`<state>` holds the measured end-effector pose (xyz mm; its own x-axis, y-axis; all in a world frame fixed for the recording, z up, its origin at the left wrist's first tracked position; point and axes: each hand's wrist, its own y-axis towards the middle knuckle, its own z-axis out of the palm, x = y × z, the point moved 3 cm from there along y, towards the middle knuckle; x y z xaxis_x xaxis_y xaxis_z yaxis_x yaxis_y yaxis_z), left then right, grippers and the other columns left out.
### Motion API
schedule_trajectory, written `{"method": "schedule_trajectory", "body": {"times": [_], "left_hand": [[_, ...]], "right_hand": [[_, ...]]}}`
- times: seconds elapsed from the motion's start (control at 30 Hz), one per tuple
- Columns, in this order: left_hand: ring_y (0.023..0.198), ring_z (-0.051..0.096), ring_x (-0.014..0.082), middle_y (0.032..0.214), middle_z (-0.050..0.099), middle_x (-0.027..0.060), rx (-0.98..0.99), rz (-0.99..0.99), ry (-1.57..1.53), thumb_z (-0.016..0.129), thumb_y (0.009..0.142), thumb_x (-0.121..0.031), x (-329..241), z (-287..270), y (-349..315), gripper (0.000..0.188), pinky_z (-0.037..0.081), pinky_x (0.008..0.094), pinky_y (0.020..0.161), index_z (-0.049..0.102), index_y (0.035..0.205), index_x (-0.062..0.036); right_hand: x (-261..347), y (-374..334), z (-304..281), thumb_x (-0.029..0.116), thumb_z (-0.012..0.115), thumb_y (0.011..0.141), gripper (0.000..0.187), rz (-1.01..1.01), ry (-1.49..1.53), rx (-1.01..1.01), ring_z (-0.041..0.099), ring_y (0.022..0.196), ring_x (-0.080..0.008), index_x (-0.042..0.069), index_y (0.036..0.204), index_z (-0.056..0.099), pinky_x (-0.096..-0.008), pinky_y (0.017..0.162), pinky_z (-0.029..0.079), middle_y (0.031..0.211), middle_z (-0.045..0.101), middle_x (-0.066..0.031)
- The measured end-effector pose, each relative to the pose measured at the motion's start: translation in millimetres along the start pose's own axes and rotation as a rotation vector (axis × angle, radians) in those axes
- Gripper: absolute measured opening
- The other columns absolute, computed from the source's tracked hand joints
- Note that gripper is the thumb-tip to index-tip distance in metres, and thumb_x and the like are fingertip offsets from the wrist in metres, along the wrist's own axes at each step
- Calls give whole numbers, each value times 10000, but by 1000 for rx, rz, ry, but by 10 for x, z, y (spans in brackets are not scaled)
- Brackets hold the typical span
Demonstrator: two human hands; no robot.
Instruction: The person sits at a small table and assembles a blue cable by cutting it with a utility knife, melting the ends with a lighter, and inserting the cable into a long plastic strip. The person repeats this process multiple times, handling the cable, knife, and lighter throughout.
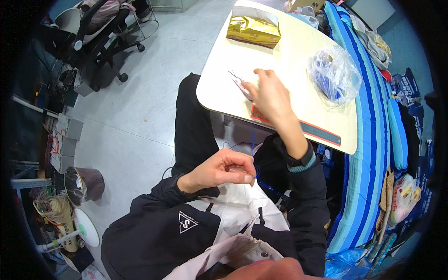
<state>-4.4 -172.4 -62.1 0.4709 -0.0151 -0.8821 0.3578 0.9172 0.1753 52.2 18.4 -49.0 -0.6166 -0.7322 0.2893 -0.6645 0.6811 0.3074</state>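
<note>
My left hand (221,169) is closed above my lap, thumb and fingers curled together on a thin blue cord (252,135). Strands of it run up toward the table's near edge, and more blue loops hang beside the fingertips. Over the near part of the cream table (217,88), my right hand (270,93) has its fingers apart and nothing visible in them. Small scissors with pinkish handles (244,90) lie right beside its thumb; whether they touch I cannot tell. Under my right wrist lies a dark ruler with a red-orange border (322,133), partly hidden.
A golden tissue pack (254,30) stands at the table's far side. Toward the right lies a clear plastic bag (333,74) with blue contents. A bed with blue striped bedding (366,140) borders the table. At left are an office chair (105,51) and a waste bin (88,184).
</note>
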Motion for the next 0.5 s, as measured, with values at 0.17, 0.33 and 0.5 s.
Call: {"method": "schedule_trajectory", "body": {"times": [0.17,0.33,0.5], "left_hand": [[701,510,80,850,578,42,-382,36,-81,602,884,-23,61,-5,89,64,395,216,656,628,854,28],[629,408,55,827,538,23,-406,85,-81,630,915,-134,88,-44,79,173,327,193,560,647,888,35],[606,405,55,806,532,20,-424,56,-93,621,923,-147,106,-18,67,195,312,192,526,660,885,40]], "right_hand": [[118,137,336,212,601,864,250,-22,-174,128,620,885,-376,-26,921,551,-435,718,523,940,604,-227],[-143,-3,215,30,528,851,118,-29,-94,71,638,812,-357,-29,939,476,-404,693,518,906,596,-242],[-226,-430,-279,6,450,932,70,-4,845,-84,561,711,-150,8,1000,431,-264,623,433,824,556,-125]]}}
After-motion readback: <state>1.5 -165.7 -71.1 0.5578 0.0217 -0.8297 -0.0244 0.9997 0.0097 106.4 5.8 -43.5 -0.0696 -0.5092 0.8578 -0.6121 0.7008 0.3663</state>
